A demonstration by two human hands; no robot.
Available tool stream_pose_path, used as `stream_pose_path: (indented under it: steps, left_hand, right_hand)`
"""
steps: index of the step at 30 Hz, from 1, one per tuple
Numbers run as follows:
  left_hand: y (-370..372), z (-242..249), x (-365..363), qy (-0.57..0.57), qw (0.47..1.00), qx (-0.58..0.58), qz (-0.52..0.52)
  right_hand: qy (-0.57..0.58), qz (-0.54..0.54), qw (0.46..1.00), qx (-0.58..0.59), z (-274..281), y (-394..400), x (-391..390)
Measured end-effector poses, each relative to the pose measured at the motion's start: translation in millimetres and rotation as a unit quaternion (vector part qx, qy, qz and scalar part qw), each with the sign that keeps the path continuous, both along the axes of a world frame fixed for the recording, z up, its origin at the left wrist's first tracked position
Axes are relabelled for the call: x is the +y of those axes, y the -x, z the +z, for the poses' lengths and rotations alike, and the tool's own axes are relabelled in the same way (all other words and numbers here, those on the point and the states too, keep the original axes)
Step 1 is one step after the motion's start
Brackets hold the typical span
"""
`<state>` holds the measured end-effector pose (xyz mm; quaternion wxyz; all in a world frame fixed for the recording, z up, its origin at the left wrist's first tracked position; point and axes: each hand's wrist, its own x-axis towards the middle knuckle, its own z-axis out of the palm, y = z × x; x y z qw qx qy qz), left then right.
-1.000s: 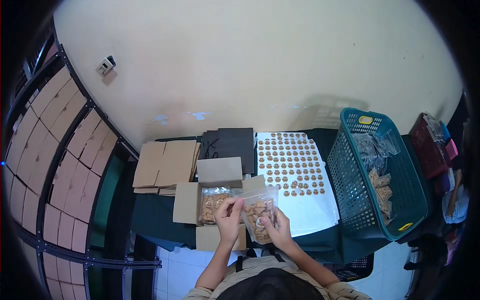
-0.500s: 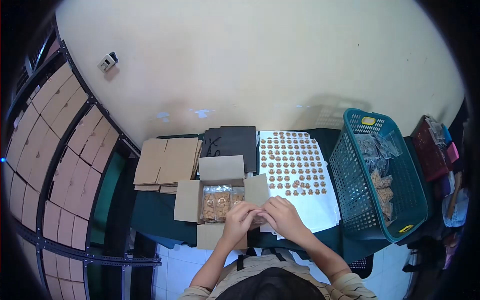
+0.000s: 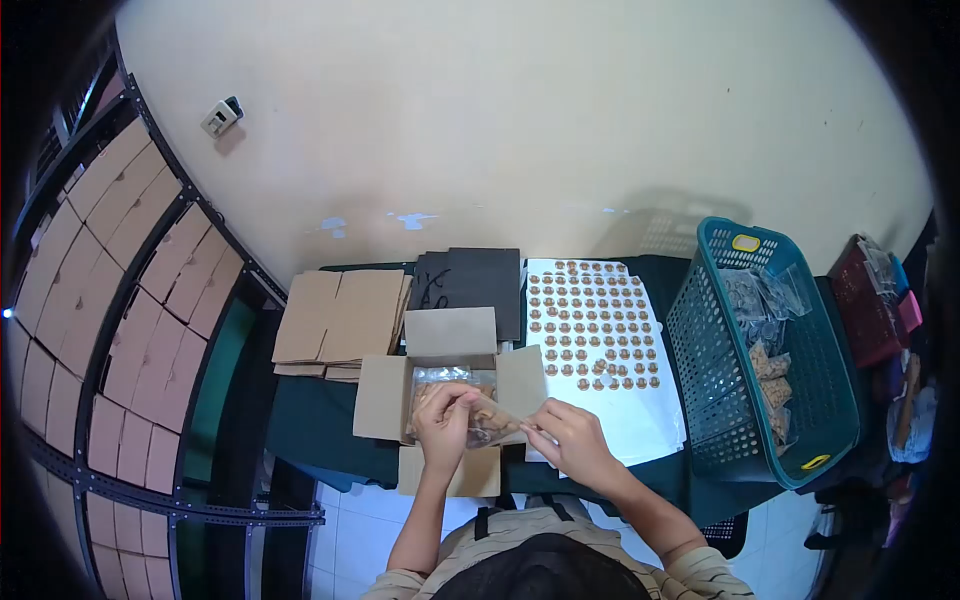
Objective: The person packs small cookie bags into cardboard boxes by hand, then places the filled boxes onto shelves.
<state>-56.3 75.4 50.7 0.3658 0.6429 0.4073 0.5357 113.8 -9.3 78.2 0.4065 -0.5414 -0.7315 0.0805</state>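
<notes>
My left hand (image 3: 443, 418) has its fingers pinched shut on one end of a clear snack bag (image 3: 487, 420), and my right hand (image 3: 566, 441) grips the other end, fingers closed on the plastic. The bag lies tilted between my hands, right over the open cardboard box (image 3: 452, 392), whose flaps spread out around my left fingers. Under the bag, more packed bags (image 3: 440, 378) sit inside the box. Just beyond my right fingers lies a white sheet of round stickers (image 3: 592, 330) on the table (image 3: 310, 440). Farther right stands a teal basket (image 3: 760, 350) with more bags. Beyond my left fingers, flat cardboard blanks (image 3: 338, 320) are stacked.
</notes>
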Motion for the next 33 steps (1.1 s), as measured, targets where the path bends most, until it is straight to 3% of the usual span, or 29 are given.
stream_pose_path:
  steps: [5, 7, 9, 11, 13, 16, 19, 21, 23, 25, 27, 29, 33]
  left_hand:
    - [-9, -20, 4, 0.027, 0.998, -0.047, -0.009]
    - [-15, -20, 2, 0.035, 0.998, -0.047, -0.03]
    - [-26, -14, -3, 0.02, 0.996, -0.086, 0.007]
    - [-23, -16, -8, 0.008, 0.999, -0.04, 0.005]
    - [-25, -9, -15, -0.085, 0.982, 0.072, -0.151]
    - [-39, 8, -31, -0.084, 0.981, 0.068, -0.162]
    - [-36, -6, -25, -0.053, 0.984, 0.037, -0.165]
    - [-38, -12, -23, -0.034, 0.986, -0.027, -0.161]
    - [-32, -17, -20, 0.12, 0.968, -0.11, -0.189]
    - [-31, -15, -19, 0.111, 0.968, -0.125, -0.189]
    - [-26, -11, -20, 0.053, 0.977, -0.064, -0.197]
    - [-28, -2, -21, 0.039, 0.974, -0.087, -0.208]
    - [-22, 2, -14, 0.01, 0.982, 0.018, -0.187]
  right_hand:
    - [0.022, -0.001, 0.999, 0.038, -12, 1, -2]
    - [0.067, -0.028, 0.979, 0.189, -14, 2, -2]
    - [0.04, -0.066, 0.97, 0.23, -20, 2, 0]
    - [0.028, -0.083, 0.97, 0.226, -25, -1, 3]
    - [0.033, -0.123, 0.958, 0.259, -21, -1, 6]
    - [0.024, -0.116, 0.955, 0.271, -15, 4, 8]
    - [0.055, -0.092, 0.95, 0.294, -16, 7, 8]
    - [-0.019, -0.025, 0.959, 0.282, -6, 10, 9]
    - [0.019, -0.021, 0.969, 0.245, -7, 6, 8]
    - [-0.077, -0.146, 0.979, 0.124, 4, 6, 11]
    - [-0.061, -0.152, 0.976, 0.142, 12, -1, 13]
    - [-0.028, -0.109, 0.993, -0.025, 24, -9, 13]
    - [0.019, -0.033, 0.998, -0.039, 21, -13, 14]
